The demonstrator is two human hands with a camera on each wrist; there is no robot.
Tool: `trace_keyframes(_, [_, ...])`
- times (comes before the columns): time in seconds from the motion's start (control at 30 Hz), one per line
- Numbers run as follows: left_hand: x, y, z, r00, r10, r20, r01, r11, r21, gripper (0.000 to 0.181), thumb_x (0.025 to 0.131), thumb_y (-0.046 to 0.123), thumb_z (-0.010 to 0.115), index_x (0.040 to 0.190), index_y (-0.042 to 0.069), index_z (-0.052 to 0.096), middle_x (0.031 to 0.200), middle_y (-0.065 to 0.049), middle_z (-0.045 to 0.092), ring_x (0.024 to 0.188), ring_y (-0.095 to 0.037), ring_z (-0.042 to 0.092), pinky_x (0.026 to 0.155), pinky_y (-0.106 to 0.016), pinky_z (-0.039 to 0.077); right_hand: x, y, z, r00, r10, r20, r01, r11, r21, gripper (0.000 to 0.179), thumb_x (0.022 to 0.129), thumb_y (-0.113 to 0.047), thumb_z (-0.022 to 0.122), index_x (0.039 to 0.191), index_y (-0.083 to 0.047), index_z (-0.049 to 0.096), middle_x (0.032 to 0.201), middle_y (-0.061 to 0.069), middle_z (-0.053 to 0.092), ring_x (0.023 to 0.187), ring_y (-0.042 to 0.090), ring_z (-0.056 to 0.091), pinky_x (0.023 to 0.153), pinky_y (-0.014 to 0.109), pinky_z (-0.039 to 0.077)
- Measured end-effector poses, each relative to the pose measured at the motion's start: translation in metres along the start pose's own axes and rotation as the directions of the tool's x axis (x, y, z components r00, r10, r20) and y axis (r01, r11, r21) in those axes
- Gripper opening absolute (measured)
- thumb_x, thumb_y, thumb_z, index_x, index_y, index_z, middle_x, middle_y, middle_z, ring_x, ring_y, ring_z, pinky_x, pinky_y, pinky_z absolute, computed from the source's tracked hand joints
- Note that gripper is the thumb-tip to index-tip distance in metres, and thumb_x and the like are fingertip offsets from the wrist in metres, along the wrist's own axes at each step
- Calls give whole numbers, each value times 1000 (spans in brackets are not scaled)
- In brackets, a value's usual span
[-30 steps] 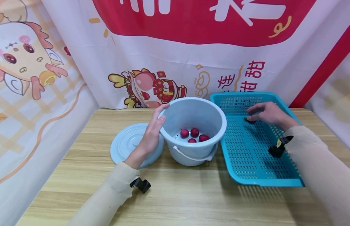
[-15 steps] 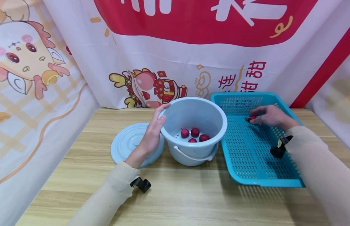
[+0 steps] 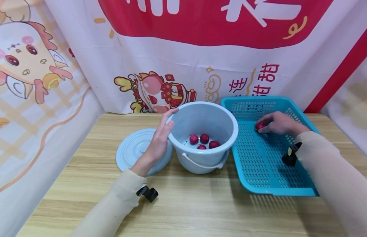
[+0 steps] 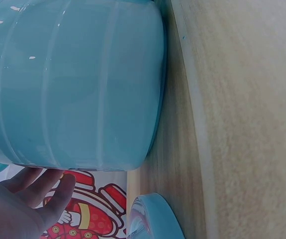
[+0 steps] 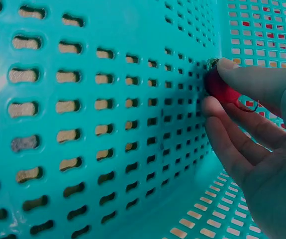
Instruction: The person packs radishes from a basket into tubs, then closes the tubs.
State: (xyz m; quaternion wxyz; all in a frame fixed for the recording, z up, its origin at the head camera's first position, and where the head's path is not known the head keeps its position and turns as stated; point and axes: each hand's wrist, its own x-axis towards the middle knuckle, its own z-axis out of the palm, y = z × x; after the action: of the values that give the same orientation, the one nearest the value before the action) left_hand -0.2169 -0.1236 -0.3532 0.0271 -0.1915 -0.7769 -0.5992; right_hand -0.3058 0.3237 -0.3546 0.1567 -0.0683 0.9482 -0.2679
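In the head view, my left hand (image 3: 158, 143) rests on the left rim of a pale blue bucket (image 3: 198, 161). Its fingers lie fairly straight against the bucket's side, as the left wrist view also shows. Several red radishes (image 3: 204, 138) lie at the bottom of the bucket. My right hand (image 3: 279, 123), inside a turquoise basket (image 3: 241, 176), pinches another radish (image 5: 220, 85) between thumb and fingers. That radish has a small green top and a thin root tail. It is close to the basket's perforated floor; whether it touches is unclear.
A round pale blue lid (image 3: 128, 149) lies on the wooden table (image 3: 183, 210) left of the bucket, partly behind my left forearm. The bucket's handle (image 3: 202, 167) hangs down in front. Printed cloth (image 3: 183, 59) hangs behind the table.
My right fingers have closed on the radish in the basket, and it has turned and shifted slightly. The left hand and bucket stay in place.
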Motion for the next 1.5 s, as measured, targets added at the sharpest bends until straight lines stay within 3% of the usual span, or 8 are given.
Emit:
trace_keyframes(0.23, [1,0,1,1000,-5,-1,5,1000,3,51,113,39,29,163,33,29,171,5,28,157,-25,32,128,-63,32,-6,-6,-8,1000,-7,-27,8,999,46,54,103,-31,70,148,-3,59,139,28,63,114,38,64,91,51,59])
trace_keyframes(0.57, [0,0,1,1000,-2,-8,2,1000,7,51,113,38,29,163,33,29,171,5,29,156,-25,33,127,-63,34,-11,-32,-10,989,-48,-137,58,996,69,56,101,-42,71,147,-11,61,142,23,65,122,40,62,96,58,61])
trace_keyframes(0.8, [0,0,0,1000,0,-7,0,1000,8,52,112,38,30,164,33,29,170,4,29,156,-25,33,127,-63,34,-18,-58,-9,981,-87,-174,102,992,79,56,101,-45,70,147,-15,61,144,19,64,125,38,60,98,54,61])
trace_keyframes(0.93, [0,0,1,1000,0,-4,0,1000,5,52,112,38,30,164,33,29,170,4,29,156,-26,34,126,-63,35,-23,-74,-8,966,-114,-231,143,983,112,54,100,-43,73,145,-16,63,140,16,66,120,33,63,88,37,63])
trace_keyframes(1.07, [0,0,1,1000,2,-5,-2,1000,1,53,112,39,29,164,31,28,171,3,29,156,-26,34,127,-63,35,-30,-94,-4,937,-176,-301,229,961,152,50,99,-38,75,142,-15,66,134,15,70,114,29,66,80,24,60])
trace_keyframes(1.23, [0,0,1,1000,3,-7,-4,1000,-2,53,112,38,29,165,29,28,171,3,29,156,-26,34,127,-62,35,-37,-119,6,903,-240,-355,317,932,176,46,98,-34,76,140,-15,68,131,13,72,111,27,69,80,21,61])
trace_keyframes(1.5, [0,-1,1,1000,4,-4,-4,1000,-2,53,112,39,30,164,31,28,171,4,29,155,-26,34,127,-62,35,-42,-146,14,887,-260,-381,348,919,185,44,98,-34,76,139,-17,69,127,12,73,106,27,70,77,20,60])
